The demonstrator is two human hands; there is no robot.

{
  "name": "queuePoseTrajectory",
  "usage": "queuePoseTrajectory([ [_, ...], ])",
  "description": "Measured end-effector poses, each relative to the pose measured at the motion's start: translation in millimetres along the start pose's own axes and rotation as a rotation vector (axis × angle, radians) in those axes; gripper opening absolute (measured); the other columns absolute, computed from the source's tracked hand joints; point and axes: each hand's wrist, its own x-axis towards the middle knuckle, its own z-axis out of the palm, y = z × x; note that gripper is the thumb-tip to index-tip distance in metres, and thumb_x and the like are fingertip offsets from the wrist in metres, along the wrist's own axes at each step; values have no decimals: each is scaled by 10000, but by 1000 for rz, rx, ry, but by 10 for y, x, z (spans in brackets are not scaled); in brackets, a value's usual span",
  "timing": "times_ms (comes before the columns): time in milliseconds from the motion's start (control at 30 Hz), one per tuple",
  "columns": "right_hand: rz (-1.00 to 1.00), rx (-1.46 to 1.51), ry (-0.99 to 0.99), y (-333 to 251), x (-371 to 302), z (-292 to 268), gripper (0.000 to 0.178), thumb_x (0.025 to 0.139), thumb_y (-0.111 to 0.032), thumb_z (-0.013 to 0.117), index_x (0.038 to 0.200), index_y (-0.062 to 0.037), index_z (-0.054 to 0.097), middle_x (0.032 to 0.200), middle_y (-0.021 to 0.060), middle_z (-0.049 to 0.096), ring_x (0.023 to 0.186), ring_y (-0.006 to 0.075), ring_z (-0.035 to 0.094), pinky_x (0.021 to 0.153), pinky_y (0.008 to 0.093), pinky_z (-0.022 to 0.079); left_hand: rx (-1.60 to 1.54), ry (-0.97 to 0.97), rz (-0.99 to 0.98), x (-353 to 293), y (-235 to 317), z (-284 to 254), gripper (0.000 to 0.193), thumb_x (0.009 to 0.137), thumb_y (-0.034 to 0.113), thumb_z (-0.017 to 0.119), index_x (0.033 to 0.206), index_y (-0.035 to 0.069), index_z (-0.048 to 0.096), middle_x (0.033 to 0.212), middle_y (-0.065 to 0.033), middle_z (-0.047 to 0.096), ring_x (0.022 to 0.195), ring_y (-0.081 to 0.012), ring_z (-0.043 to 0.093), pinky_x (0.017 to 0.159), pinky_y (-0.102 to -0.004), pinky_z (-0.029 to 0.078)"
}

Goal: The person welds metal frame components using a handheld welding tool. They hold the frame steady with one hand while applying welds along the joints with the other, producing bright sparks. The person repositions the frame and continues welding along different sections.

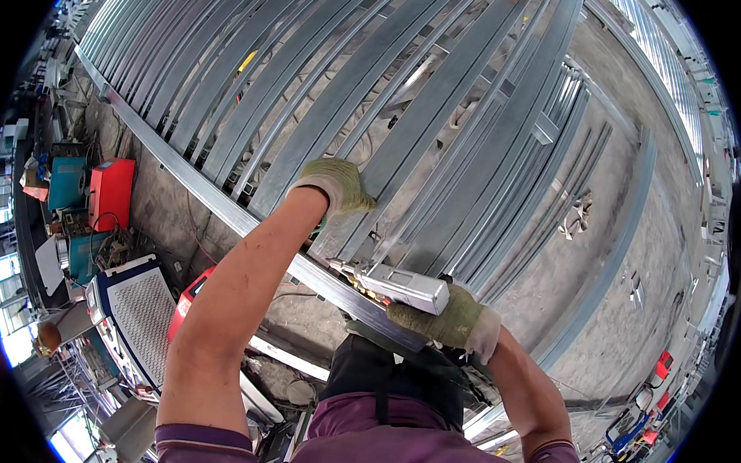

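Observation:
My left hand (338, 185), in a green-and-white work glove, is closed over a grey steel channel (324, 144) near the front end of a metal frame. Its fingers curl down and are partly hidden. Lower right of it, my right hand (441, 316), gloved too, grips a silver box-shaped hand tool with a narrow nozzle (405, 286). The nozzle points left, over the frame's front rail (336, 291), close to where the channels meet it. Whether the tip touches metal I cannot tell.
Long parallel steel channels fill the space ahead. A red machine (111, 191) and a white-and-blue unit with a perforated panel (139, 313) stand at left. To the right, a long strip (609, 281) and a crumpled pale glove or rag (576, 216) lie on the concrete floor.

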Motion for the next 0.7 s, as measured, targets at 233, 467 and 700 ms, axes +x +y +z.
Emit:
queuePoseTrajectory([
  [233, 23, 217, -21, -72, 211, 57, 554, 1075, -304, 795, 1557, -77, 643, 1446, 102, 753, 1285, 199, 725, 1126, 323, 586, -6, 30, 1, -71, 12, -34, 768, 923, 712, 743, 1337, 68, 818, 1296, -161, 819, 1243, -330, 769, 1085, -432, 591],
  [467, -217, 616, -58, 491, 541, 183, 522, 1106, -338, 752, 1549, -80, 653, 1408, 100, 770, 1259, 206, 728, 1091, 341, 590, -19, 62, 24, 8, -21, 30, 827, 884, 757, 775, 1260, 23, 829, 1198, -213, 824, 1141, -369, 786, 1017, -467, 602],
  [700, -104, -10, -78, -65, 442, 77, 459, 1140, -239, 689, 1544, -26, 643, 1492, 121, 722, 1307, 202, 702, 1142, 313, 582, -41, 53, 3, 38, -66, 71, 849, 875, 771, 783, 1271, 20, 823, 1197, -216, 824, 1138, -371, 789, 1020, -465, 607],
])
